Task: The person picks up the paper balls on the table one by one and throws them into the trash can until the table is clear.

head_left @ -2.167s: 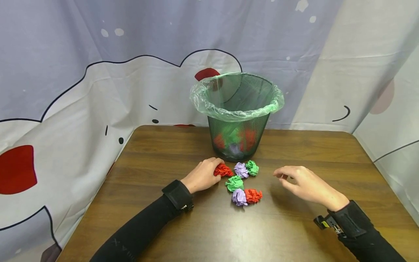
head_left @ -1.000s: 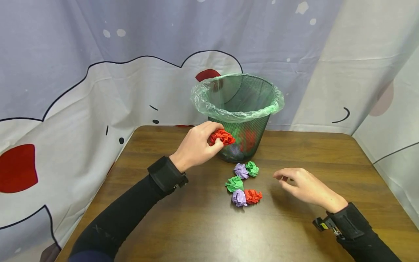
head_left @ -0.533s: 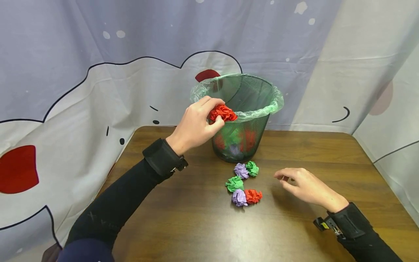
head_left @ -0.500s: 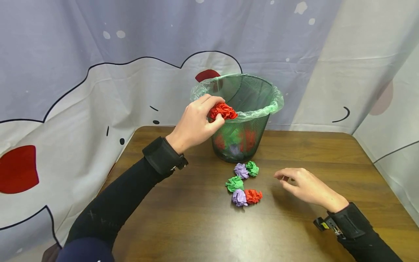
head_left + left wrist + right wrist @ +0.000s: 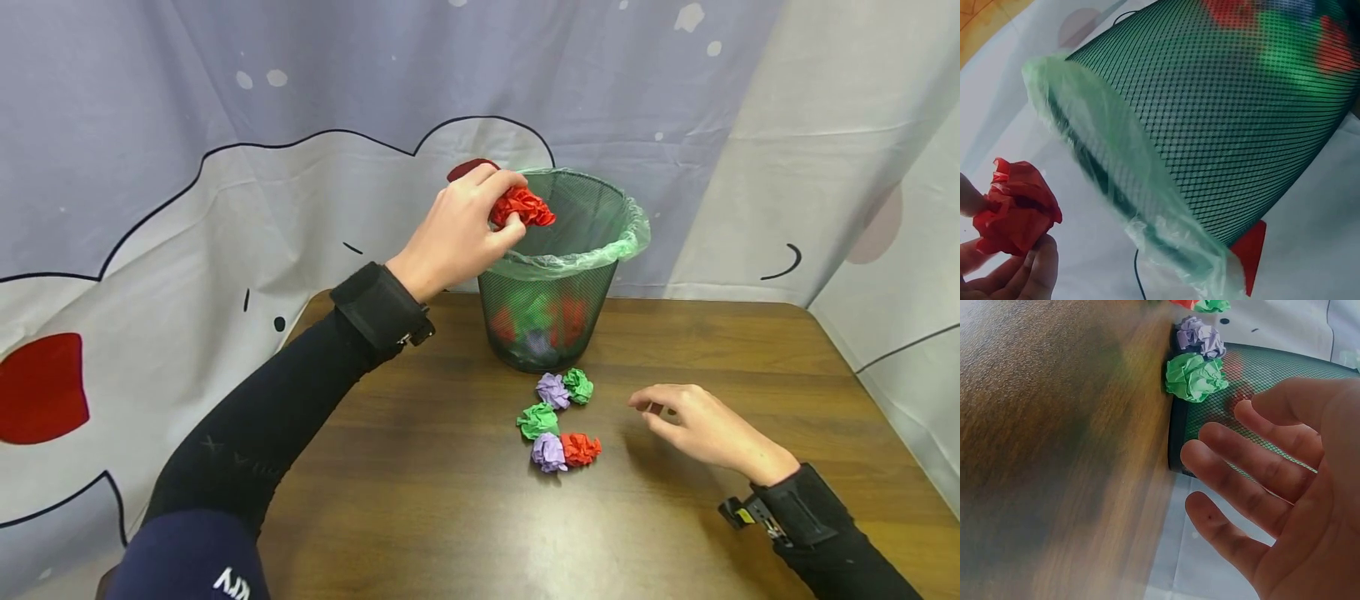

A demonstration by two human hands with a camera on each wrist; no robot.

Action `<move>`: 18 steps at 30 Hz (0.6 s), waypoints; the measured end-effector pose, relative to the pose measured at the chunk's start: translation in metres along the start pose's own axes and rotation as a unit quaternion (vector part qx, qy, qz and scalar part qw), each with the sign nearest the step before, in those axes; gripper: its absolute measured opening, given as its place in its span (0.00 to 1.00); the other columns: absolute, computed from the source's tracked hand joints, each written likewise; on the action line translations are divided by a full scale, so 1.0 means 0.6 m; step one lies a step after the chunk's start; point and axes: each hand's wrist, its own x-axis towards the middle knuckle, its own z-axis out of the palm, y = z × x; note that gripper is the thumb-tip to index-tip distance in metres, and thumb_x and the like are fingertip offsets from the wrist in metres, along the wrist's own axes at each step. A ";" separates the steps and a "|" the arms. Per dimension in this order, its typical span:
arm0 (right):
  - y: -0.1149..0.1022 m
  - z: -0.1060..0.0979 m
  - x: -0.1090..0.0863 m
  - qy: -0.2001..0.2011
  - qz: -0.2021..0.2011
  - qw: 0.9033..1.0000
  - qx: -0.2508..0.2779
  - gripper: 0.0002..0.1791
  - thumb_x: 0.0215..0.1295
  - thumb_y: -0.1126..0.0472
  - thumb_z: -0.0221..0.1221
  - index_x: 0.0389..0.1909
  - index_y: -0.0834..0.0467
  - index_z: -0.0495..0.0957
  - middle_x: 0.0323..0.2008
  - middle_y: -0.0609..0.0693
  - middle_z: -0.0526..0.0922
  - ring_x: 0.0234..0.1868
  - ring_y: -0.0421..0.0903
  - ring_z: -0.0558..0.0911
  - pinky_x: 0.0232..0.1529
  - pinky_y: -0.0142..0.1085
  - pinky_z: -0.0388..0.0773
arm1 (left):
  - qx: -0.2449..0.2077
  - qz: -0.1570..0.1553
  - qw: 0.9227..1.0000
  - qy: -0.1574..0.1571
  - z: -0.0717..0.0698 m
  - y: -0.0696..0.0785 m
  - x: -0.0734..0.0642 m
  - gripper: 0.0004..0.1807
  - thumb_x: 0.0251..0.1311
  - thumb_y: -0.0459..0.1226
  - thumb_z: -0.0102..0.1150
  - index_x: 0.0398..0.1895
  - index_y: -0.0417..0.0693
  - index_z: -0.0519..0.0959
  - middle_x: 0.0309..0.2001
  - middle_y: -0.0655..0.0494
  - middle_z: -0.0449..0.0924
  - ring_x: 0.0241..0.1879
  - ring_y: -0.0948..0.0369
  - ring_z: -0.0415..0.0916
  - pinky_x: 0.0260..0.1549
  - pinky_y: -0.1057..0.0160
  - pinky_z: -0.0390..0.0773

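Note:
My left hand [image 5: 467, 225] pinches a crumpled red paper ball [image 5: 525, 207] between thumb and fingers, at the left side of the bin's mouth in the head view. The left wrist view has that red paper ball [image 5: 1016, 209] just outside the lined rim, apart from it. A dark mesh wastebasket [image 5: 547, 321] with a green plastic liner [image 5: 558, 265] stands at the back of the table. My right hand [image 5: 705, 427] hovers low over the table with loosely bent fingers, holding nothing. To its left lies a green paper ball [image 5: 578, 387].
Also on the wooden table [image 5: 435, 500] lie two purple paper balls [image 5: 553, 391], another green paper ball [image 5: 537, 422] and a red paper ball [image 5: 581, 450]. Red, green and purple paper shows through the mesh. A printed cloth [image 5: 337, 67] hangs behind.
My left hand took hold of the red paper ball on the table, lifted it past the front of the bin and raised it to the rim. My right hand has hardly moved.

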 end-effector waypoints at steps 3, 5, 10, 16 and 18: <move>0.001 0.000 -0.001 0.001 -0.001 1.000 0.000 0.13 0.67 0.67 0.60 0.50 0.53 0.84 0.43 0.45 0.87 0.40 0.34 0.81 0.40 0.41 0.81 | 0.004 -0.011 1.000 -0.008 -0.002 -0.001 0.016 0.20 0.62 0.37 0.54 0.57 0.47 0.79 0.49 0.53 0.79 0.40 0.60 0.71 0.39 0.63 0.71; 0.002 0.002 -0.001 0.000 -0.001 1.000 0.000 0.13 0.67 0.66 0.60 0.50 0.54 0.84 0.43 0.45 0.87 0.40 0.34 0.80 0.41 0.41 0.81 | 0.006 -0.018 1.000 -0.013 -0.005 -0.001 0.025 0.21 0.63 0.37 0.53 0.59 0.48 0.78 0.50 0.53 0.79 0.41 0.61 0.71 0.40 0.63 0.72; 0.004 0.003 -0.003 0.000 0.001 1.000 0.001 0.13 0.67 0.66 0.60 0.51 0.53 0.84 0.43 0.45 0.87 0.40 0.34 0.80 0.41 0.41 0.81 | 0.021 -0.033 0.999 -0.030 -0.015 0.002 0.050 0.20 0.64 0.37 0.53 0.59 0.49 0.78 0.48 0.55 0.78 0.41 0.61 0.71 0.41 0.65 0.71; 0.008 0.008 -0.003 0.001 -0.001 1.000 0.001 0.13 0.67 0.66 0.61 0.51 0.55 0.84 0.43 0.45 0.87 0.39 0.34 0.81 0.40 0.41 0.81 | 0.045 -0.058 0.995 -0.064 -0.025 0.005 0.075 0.21 0.66 0.37 0.51 0.62 0.52 0.77 0.50 0.55 0.77 0.43 0.60 0.71 0.42 0.65 0.71; 0.008 0.009 -0.004 -0.001 0.002 1.000 0.002 0.13 0.67 0.65 0.61 0.51 0.54 0.84 0.43 0.45 0.87 0.40 0.33 0.80 0.40 0.39 0.81 | 0.047 -0.065 0.994 -0.072 -0.026 0.005 0.082 0.22 0.66 0.37 0.51 0.63 0.53 0.76 0.53 0.55 0.78 0.46 0.60 0.72 0.44 0.65 0.72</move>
